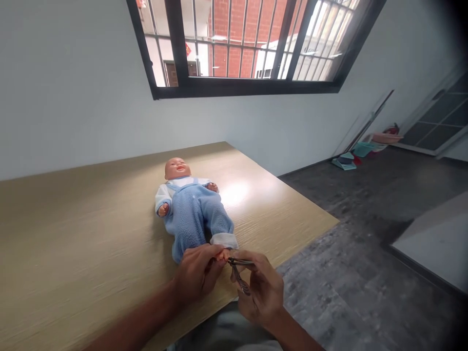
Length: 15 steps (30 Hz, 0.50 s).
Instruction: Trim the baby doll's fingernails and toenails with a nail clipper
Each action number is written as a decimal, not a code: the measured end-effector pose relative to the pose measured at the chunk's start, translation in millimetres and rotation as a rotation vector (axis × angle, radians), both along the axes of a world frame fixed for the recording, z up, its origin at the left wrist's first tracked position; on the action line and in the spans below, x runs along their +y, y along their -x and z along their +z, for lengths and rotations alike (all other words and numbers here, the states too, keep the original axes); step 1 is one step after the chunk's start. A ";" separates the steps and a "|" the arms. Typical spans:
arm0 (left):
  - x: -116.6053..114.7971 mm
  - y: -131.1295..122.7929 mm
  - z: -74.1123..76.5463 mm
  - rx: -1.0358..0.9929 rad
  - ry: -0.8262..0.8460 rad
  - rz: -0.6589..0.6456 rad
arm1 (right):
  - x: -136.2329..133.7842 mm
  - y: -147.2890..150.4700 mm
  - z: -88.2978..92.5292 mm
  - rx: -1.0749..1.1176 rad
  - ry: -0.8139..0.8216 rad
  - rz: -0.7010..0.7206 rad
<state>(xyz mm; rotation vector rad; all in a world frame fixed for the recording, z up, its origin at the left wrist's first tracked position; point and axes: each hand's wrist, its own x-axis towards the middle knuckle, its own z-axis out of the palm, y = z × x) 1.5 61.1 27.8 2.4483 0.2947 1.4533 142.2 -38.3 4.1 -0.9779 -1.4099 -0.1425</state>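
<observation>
A baby doll (190,214) in blue fleece overalls and a white shirt lies on its back on the wooden table (91,229), head away from me. My left hand (197,270) is closed around the doll's bare foot (224,254), thumb and fingers pinching it near the toes. In the fingers of my right hand (261,287) is a metal nail clipper (239,279), its two arms spread apart. The clipper's tip is at the toes; whether it touches them I cannot tell. My left fingers partly hide the foot.
The table's right edge (281,180) runs close beside the doll, with dark grey floor (321,278) below. A barred window (241,44) is in the wall behind. Dustpans (345,161), a broom and basins stand at the far right.
</observation>
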 end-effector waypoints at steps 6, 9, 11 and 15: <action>-0.4 0.6 1.7 -0.003 -0.011 0.008 | 0.3 3.0 2.9 0.081 0.068 0.075; -0.4 1.4 2.1 0.003 -0.010 0.004 | 0.5 2.4 6.5 0.092 0.062 0.106; -0.6 1.7 2.6 0.005 -0.007 0.001 | 0.3 1.2 10.6 0.079 0.067 0.129; -0.8 1.2 4.0 0.001 -0.009 -0.010 | -0.6 -1.6 19.7 0.056 0.064 0.147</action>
